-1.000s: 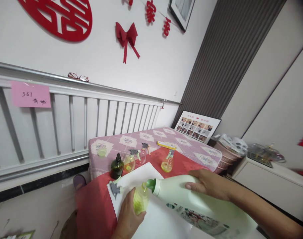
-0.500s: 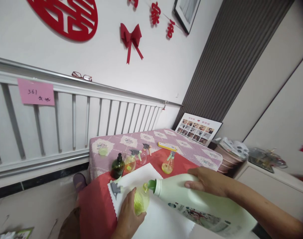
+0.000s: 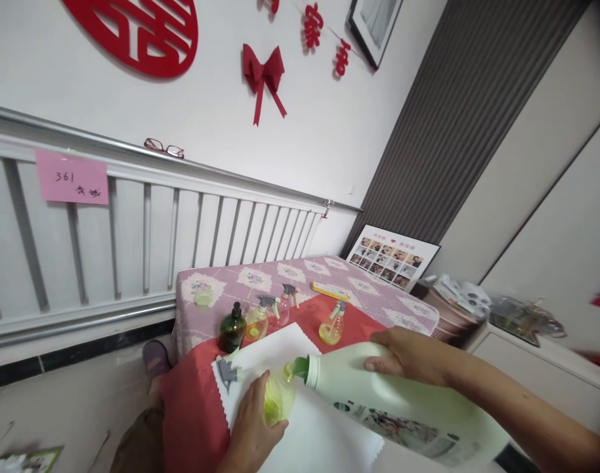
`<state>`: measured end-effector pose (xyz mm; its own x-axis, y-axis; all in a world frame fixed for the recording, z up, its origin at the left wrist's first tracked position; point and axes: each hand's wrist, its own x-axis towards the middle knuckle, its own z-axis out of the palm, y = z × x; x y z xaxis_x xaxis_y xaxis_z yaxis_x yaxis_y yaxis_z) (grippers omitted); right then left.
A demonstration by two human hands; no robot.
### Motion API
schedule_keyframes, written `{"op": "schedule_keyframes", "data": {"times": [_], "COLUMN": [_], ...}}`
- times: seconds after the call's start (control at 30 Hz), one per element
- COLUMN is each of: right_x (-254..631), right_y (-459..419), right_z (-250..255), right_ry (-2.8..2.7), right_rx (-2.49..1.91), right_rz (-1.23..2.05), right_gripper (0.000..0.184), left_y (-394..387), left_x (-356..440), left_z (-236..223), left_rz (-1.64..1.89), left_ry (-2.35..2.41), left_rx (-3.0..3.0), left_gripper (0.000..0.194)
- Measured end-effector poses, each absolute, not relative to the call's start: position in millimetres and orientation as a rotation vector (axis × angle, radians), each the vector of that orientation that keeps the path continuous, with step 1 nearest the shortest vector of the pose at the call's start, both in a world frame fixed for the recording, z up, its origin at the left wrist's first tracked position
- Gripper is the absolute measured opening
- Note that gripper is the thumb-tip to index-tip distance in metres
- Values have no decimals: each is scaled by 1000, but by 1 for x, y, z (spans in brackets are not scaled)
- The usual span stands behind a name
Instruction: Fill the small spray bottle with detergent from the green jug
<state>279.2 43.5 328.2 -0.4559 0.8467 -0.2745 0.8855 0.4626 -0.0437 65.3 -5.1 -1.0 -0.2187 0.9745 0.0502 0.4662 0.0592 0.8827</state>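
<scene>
My left hand (image 3: 255,420) is wrapped round a small clear yellow spray bottle (image 3: 280,396) with its top off, tilted over the white sheet (image 3: 314,427). My right hand (image 3: 401,355) grips a large pale green detergent jug (image 3: 403,401) by its upper side. The jug lies tipped, and its green spout (image 3: 301,369) meets the small bottle's mouth. Whether liquid is flowing cannot be made out. A grey spray trigger head (image 3: 227,373) rests on the sheet's left corner, left of my left hand.
Behind the sheet stand a dark green pump bottle (image 3: 232,327) and several spray bottles, one (image 3: 332,324) on the red cloth (image 3: 310,312). A yellow box (image 3: 330,290) and a small pale green dish (image 3: 203,297) lie on the patterned tablecloth. A white radiator (image 3: 132,230) runs along the wall.
The view has shifted slightly. Both hands keep their holds, and the jug's spout stays at the small bottle's mouth.
</scene>
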Motion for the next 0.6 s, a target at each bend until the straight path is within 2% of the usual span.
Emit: {"op": "schedule_keyframes", "data": {"times": [0.27, 0.6], "right_x": [277, 273], "right_y": [44, 43], "right_z": [332, 339], "right_ry": [2465, 2412], "right_rx": [1545, 1510], "right_rz": [-276, -261], "right_gripper": [34, 36], "left_y": [-5, -3], "left_x": [64, 63], "left_z": [-3, -6], "left_rz": [1108, 1110], "left_ry": [1748, 1746], "left_rx": [1464, 1448], "left_gripper": [94, 94]}}
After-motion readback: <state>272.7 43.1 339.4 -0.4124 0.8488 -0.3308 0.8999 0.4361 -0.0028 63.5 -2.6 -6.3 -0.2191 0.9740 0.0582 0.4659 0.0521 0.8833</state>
